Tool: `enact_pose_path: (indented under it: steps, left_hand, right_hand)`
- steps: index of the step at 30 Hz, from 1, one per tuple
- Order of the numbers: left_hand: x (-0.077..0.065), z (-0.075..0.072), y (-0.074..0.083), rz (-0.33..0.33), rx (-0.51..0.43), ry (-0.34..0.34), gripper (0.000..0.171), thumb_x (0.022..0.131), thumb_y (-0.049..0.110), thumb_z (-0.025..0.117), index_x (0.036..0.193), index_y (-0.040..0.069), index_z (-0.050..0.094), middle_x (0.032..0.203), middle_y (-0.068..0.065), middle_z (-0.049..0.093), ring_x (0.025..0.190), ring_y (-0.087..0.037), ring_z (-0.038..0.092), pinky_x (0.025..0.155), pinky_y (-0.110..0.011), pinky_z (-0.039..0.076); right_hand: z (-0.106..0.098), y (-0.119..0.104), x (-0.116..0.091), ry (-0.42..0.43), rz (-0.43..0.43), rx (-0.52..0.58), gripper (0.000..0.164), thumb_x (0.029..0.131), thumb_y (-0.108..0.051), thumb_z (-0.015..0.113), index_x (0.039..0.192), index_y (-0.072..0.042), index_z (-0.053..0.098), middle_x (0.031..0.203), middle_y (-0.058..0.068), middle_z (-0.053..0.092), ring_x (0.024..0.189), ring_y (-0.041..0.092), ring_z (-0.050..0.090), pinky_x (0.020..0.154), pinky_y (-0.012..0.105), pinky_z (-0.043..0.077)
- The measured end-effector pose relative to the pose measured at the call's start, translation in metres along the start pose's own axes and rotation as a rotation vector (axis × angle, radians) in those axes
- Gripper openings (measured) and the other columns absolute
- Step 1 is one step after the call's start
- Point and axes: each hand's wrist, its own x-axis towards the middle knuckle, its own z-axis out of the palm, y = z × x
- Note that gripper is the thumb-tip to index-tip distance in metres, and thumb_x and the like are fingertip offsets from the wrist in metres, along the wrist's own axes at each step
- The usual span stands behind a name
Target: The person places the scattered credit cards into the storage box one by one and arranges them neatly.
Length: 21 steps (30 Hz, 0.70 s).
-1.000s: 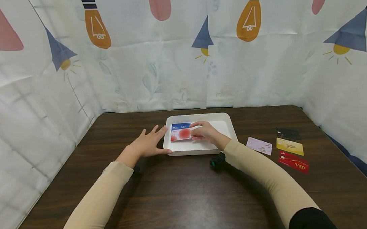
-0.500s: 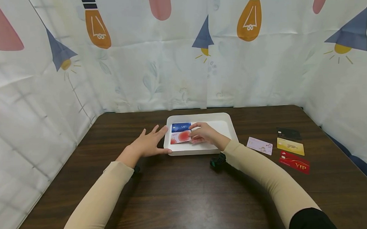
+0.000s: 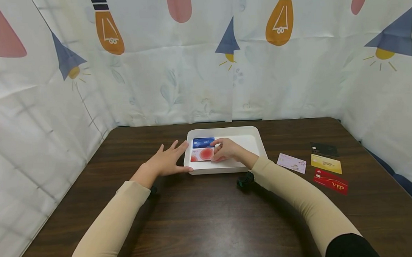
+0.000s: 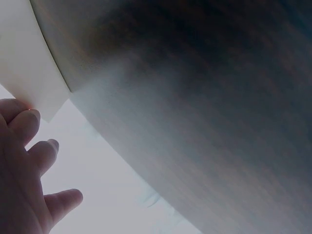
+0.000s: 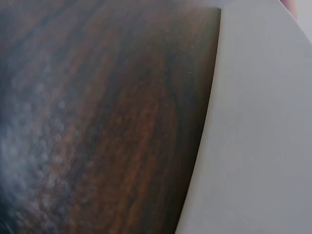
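In the head view, a blue VIP card (image 3: pixel 200 142) and a pink-and-white card (image 3: pixel 201 155) with a red disc lie one below the other at the left of a shallow white tray (image 3: pixel 224 171). My right hand (image 3: pixel 232 149) reaches into the tray, its fingertips touching the right edges of these cards, index finger apart from the lower fingers. With fingers spread, my left hand (image 3: pixel 165 161) rests against the tray's left side. The left wrist view has the left hand (image 4: pixel 22 156) at the tray wall (image 4: pixel 34 63); the right wrist view catches mostly tray wall (image 5: pixel 258 122).
Right of the tray, a lilac card (image 3: pixel 291 163) lies on the dark wooden table (image 3: pixel 209 219). Farther right are a black card (image 3: pixel 324 150), a yellow card (image 3: pixel 325 164) and a red VIP card (image 3: pixel 330 181). A patterned curtain (image 3: pixel 197 87) hangs behind.
The pink card has shifted slightly down and uncovers more of the blue card. My right fingertips have loosened and spread at the cards' edge. The left hand stays at the tray.
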Motion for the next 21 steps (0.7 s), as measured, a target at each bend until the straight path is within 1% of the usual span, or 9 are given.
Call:
enact_pose_path:
  steps: [2, 5, 8, 14, 17, 21]
  left_hand:
    - [0.0003, -0.0003, 0.0001, -0.001, -0.001, -0.002, 0.108, 0.09, 0.072, 0.061, 0.165, 0.009, 0.017, 0.168, -0.013, 0.022, 0.155, -0.038, 0.012, 0.116, -0.072, 0.008]
    - [0.0007, -0.0007, 0.0003, 0.001, -0.005, -0.002, 0.108, 0.089, 0.072, 0.061, 0.165, 0.009, 0.017, 0.168, -0.014, 0.022, 0.155, -0.039, 0.013, 0.116, -0.073, 0.007]
    - [0.0004, -0.0009, 0.0006, 0.0, -0.005, -0.002, 0.108, 0.09, 0.072, 0.062, 0.165, 0.009, 0.017, 0.168, -0.013, 0.022, 0.155, -0.039, 0.013, 0.116, -0.073, 0.007]
    - [-0.0001, -0.0002, 0.0014, 0.002, -0.003, -0.001, 0.107, 0.09, 0.071, 0.062, 0.165, 0.009, 0.018, 0.168, -0.013, 0.022, 0.155, -0.039, 0.014, 0.115, -0.073, 0.007]
    - [-0.0004, -0.0003, 0.002, 0.002, -0.003, -0.001, 0.107, 0.09, 0.071, 0.062, 0.165, 0.009, 0.018, 0.168, -0.013, 0.022, 0.155, -0.039, 0.014, 0.115, -0.073, 0.008]
    - [-0.0006, -0.0007, 0.0015, -0.001, -0.002, -0.001, 0.107, 0.09, 0.071, 0.062, 0.165, 0.008, 0.018, 0.168, -0.013, 0.022, 0.155, -0.039, 0.013, 0.115, -0.073, 0.008]
  right_hand:
    - [0.0001, 0.0002, 0.0001, 0.009, -0.021, -0.083, 0.063, 0.084, 0.003, 0.082, 0.142, -0.002, 0.056, 0.098, 0.012, 0.061, 0.081, 0.019, 0.06, 0.075, 0.027, 0.06]
    - [0.0003, -0.0002, -0.0004, 0.015, -0.047, -0.155, 0.059, 0.084, 0.0, 0.083, 0.138, -0.001, 0.059, 0.1, 0.013, 0.063, 0.083, 0.02, 0.059, 0.073, 0.026, 0.059]
    - [0.0006, -0.0007, -0.0008, 0.016, -0.061, -0.171, 0.057, 0.083, 0.0, 0.083, 0.135, 0.001, 0.061, 0.1, 0.013, 0.064, 0.082, 0.02, 0.059, 0.072, 0.026, 0.06]
    - [0.001, -0.0028, -0.0016, 0.024, -0.062, -0.207, 0.054, 0.083, -0.001, 0.084, 0.133, 0.002, 0.063, 0.101, 0.013, 0.065, 0.081, 0.02, 0.061, 0.072, 0.026, 0.06]
    - [0.0004, -0.0032, -0.0003, 0.035, -0.059, -0.25, 0.053, 0.083, -0.004, 0.085, 0.132, 0.0, 0.064, 0.101, 0.012, 0.065, 0.078, 0.019, 0.062, 0.07, 0.025, 0.059]
    - [-0.0008, -0.0029, 0.0019, 0.044, -0.058, -0.28, 0.053, 0.083, -0.006, 0.085, 0.131, -0.001, 0.064, 0.099, 0.011, 0.065, 0.072, 0.016, 0.064, 0.067, 0.025, 0.059]
